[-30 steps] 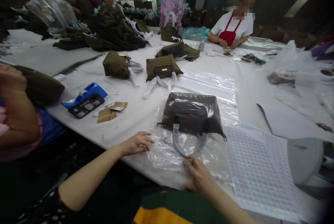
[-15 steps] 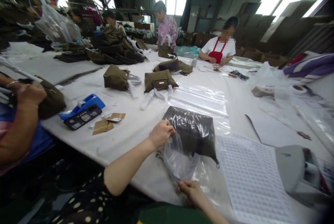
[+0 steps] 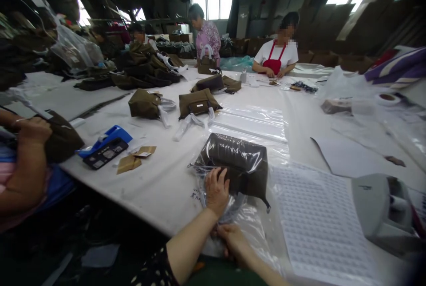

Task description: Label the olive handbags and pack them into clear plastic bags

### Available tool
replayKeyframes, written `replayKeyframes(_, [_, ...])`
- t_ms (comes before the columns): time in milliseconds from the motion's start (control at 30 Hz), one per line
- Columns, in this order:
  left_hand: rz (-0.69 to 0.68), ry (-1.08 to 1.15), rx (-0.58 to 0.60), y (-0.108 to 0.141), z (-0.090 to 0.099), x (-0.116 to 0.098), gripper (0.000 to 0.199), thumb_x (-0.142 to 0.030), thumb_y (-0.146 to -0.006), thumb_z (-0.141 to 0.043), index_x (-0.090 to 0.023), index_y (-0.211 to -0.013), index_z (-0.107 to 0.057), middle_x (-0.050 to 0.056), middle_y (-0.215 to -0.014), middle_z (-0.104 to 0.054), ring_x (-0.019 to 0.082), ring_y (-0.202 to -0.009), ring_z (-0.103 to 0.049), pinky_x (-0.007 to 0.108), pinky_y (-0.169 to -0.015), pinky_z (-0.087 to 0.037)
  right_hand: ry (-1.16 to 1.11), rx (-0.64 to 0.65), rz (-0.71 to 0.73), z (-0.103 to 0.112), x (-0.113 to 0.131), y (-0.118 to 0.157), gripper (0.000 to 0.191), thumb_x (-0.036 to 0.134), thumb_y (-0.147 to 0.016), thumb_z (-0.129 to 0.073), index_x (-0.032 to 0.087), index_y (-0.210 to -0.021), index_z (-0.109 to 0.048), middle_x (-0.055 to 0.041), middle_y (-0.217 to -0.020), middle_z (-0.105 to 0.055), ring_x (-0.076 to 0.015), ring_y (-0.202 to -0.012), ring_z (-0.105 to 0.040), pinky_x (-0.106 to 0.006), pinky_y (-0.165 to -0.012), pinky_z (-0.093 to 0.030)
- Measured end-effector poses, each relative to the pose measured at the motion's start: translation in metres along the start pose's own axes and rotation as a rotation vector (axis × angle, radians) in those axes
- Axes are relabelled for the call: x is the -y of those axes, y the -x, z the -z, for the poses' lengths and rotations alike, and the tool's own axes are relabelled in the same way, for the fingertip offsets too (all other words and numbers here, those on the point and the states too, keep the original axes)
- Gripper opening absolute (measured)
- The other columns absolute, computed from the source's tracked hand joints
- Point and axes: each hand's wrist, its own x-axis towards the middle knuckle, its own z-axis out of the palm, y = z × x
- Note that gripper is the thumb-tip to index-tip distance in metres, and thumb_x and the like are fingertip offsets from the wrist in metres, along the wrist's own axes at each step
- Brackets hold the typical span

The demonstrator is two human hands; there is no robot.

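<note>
A dark olive handbag (image 3: pixel 242 157) lies inside a clear plastic bag (image 3: pixel 248 219) on the white-covered table. My left hand (image 3: pixel 218 190) rests on the handbag's lower left part with its fingers spread, pressing the plastic. The wrapped handles of the handbag loop partly under this hand. Near the table's front edge my right hand (image 3: pixel 233 239) is closed, its fingers pinching the edge of the plastic bag. A small metal ring hangs at the handbag's lower right corner.
Flat plastic bags (image 3: pixel 251 121) lie beyond the handbag. To the right are a printed label sheet (image 3: pixel 309 219) and a grey machine (image 3: pixel 376 206). A phone (image 3: pixel 105 152), a blue tape dispenser (image 3: pixel 109 137) and brown tags (image 3: pixel 129 164) lie left. Co-workers surround the table.
My left hand has let go of the plastic and moved down onto the handbag, its fingers now spread. My right hand stays low at the plastic edge and has shifted slightly left.
</note>
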Motion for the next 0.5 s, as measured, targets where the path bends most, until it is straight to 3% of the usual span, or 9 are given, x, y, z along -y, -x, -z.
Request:
replayKeyframes(67, [-0.027, -0.051, 0.007, 0.004, -0.008, 0.001, 0.038, -0.022, -0.088, -0.043, -0.023, -0.126, -0.048, 0.013, -0.129, -0.044, 0.03, -0.125, -0.032, 0.052, -0.105, -0.025, -0.049, 0.014, -0.025, 0.001, 0.007, 0.014, 0.037, 0.06, -0.07, -0.05, 0.026, -0.077, -0.063, 0.005, -0.046, -0.052, -0.0094, -0.03, -0.041, -0.018, -0.029, -0.022])
replayKeyframes(133, [-0.045, -0.097, 0.019, 0.006, -0.01, 0.002, 0.039, -0.023, -0.089, -0.042, -0.023, -0.128, -0.047, 0.013, -0.133, -0.04, 0.031, -0.128, -0.029, 0.053, -0.105, -0.024, -0.071, 0.011, 0.052, 0.017, 0.016, 0.039, 0.038, 0.055, -0.067, -0.057, 0.026, -0.09, -0.065, 0.0007, -0.072, -0.065, -0.0115, -0.044, -0.053, -0.02, -0.036, -0.035])
replayKeyframes(167, [-0.051, -0.111, 0.019, 0.006, -0.01, 0.002, 0.039, -0.023, -0.089, -0.041, -0.023, -0.128, -0.048, 0.013, -0.135, -0.039, 0.031, -0.128, -0.029, 0.054, -0.105, -0.023, -0.057, -0.003, 0.124, 0.032, 0.021, 0.056, 0.037, 0.051, -0.067, -0.06, 0.025, -0.093, -0.066, -0.0018, -0.081, -0.067, -0.013, -0.052, -0.057, -0.022, -0.043, -0.041])
replayKeyframes(233, [-0.065, -0.127, 0.013, 0.004, -0.01, 0.001, 0.039, -0.024, -0.09, -0.038, -0.022, -0.127, -0.049, 0.013, -0.138, -0.036, 0.032, -0.129, -0.028, 0.055, -0.105, -0.023, -0.017, -0.113, 0.264, 0.078, 0.029, 0.092, 0.028, 0.043, -0.07, -0.062, 0.021, -0.086, -0.068, -0.0044, -0.08, -0.068, -0.0146, -0.061, -0.059, -0.026, -0.055, -0.045])
replayKeyframes(300, [-0.086, -0.124, 0.012, 0.0, -0.012, 0.003, 0.039, -0.025, -0.09, -0.037, -0.021, -0.127, -0.049, 0.013, -0.14, -0.035, 0.032, -0.131, -0.026, 0.056, -0.106, -0.02, -0.035, -0.46, 0.344, 0.14, 0.033, 0.131, 0.022, 0.04, -0.071, -0.064, 0.019, -0.076, -0.068, -0.0044, -0.07, -0.066, -0.0144, -0.06, -0.056, -0.026, -0.058, -0.045])
replayKeyframes(400, [-0.121, -0.093, -0.019, -0.006, -0.021, 0.012, 0.041, -0.029, -0.091, -0.036, -0.021, -0.131, -0.045, 0.012, -0.144, -0.03, 0.032, -0.133, -0.023, 0.055, -0.107, -0.018, -0.161, -1.273, 0.423, 0.244, 0.033, 0.187, 0.035, 0.046, -0.066, -0.065, 0.018, -0.086, -0.062, -0.0029, -0.071, -0.063, -0.0118, -0.058, -0.049, -0.025, -0.056, -0.041])
replayKeyframes(467, [-0.144, -0.053, -0.059, -0.007, -0.026, 0.018, 0.043, -0.029, -0.091, -0.036, -0.024, -0.133, -0.041, 0.01, -0.144, -0.032, 0.032, -0.133, -0.025, 0.054, -0.108, -0.019, -0.17, -1.529, 0.441, 0.303, 0.031, 0.214, 0.046, 0.049, -0.068, -0.059, 0.019, -0.103, -0.055, -0.0011, -0.079, -0.062, -0.0095, -0.057, -0.044, -0.023, -0.055, -0.039])
replayKeyframes(500, [-0.148, -0.023, -0.08, -0.007, -0.027, 0.019, 0.045, -0.028, -0.091, -0.035, -0.026, -0.136, -0.037, 0.008, -0.143, -0.034, 0.031, -0.132, -0.027, 0.053, -0.108, -0.02, -0.164, -1.567, 0.425, 0.326, 0.03, 0.221, 0.051, 0.051, -0.069, -0.057, 0.019, -0.109, -0.051, -0.0005, -0.082, -0.062, -0.009, -0.056, -0.043, -0.022, -0.055, -0.038])
